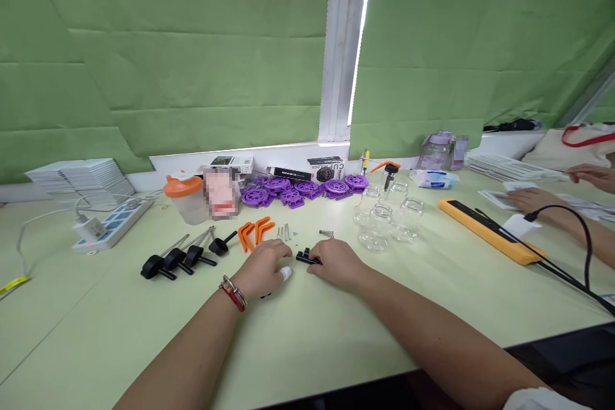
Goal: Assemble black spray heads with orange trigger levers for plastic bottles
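Observation:
My right hand [340, 262] is closed on a small black plastic part [306, 257] with a raised piece on top, low over or on the table. Facing it, my left hand [263, 269] hovers just to the left, its thumb and fingers apart; the thumb has a white wrapping. A bit of something black [265, 296] peeks out beneath the left hand. Beyond the hands lie a metal spring [327, 233], a few metal pins [287, 231] and tiny metal pieces. Orange bent levers [263, 229] rest beside the left fingers.
Several black knobs with metal rods [195, 256] lie at left. Purple plastic parts [298, 191] line the back. Glass jars [375, 232] stand right of centre, near an orange power strip [485, 230] with cables. Another person's hand [533, 198] works at far right.

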Demonstrator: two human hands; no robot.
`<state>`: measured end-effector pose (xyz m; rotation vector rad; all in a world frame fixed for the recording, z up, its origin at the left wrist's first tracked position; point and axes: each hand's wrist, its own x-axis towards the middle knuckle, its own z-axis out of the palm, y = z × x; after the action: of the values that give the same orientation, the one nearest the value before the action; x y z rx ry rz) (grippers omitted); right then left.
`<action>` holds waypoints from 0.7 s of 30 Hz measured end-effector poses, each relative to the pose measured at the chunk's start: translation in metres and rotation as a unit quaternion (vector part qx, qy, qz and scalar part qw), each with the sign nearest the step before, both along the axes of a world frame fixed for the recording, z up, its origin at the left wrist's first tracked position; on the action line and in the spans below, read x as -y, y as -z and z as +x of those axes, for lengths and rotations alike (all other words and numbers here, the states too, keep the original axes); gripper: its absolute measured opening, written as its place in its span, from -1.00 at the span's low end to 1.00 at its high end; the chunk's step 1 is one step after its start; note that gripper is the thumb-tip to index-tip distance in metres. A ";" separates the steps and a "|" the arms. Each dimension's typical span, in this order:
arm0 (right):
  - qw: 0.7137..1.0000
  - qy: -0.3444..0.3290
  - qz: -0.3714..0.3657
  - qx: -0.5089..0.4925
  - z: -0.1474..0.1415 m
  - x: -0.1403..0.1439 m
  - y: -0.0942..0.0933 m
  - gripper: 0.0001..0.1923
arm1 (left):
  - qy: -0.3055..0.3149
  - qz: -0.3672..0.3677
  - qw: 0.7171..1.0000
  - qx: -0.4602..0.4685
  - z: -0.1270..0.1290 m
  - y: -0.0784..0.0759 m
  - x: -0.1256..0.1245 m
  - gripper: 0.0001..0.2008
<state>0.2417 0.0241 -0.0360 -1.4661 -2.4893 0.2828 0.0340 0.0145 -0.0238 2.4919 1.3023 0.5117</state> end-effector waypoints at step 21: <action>0.924 -0.077 -0.198 -0.319 -0.002 0.003 0.010 -0.79 | -0.030 -0.148 0.958 0.242 0.007 0.003 -0.003 -0.78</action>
<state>0.2394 0.0214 -0.0457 -1.0506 -2.0646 1.1463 0.0409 0.0176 -0.0263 1.9264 1.1573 0.8139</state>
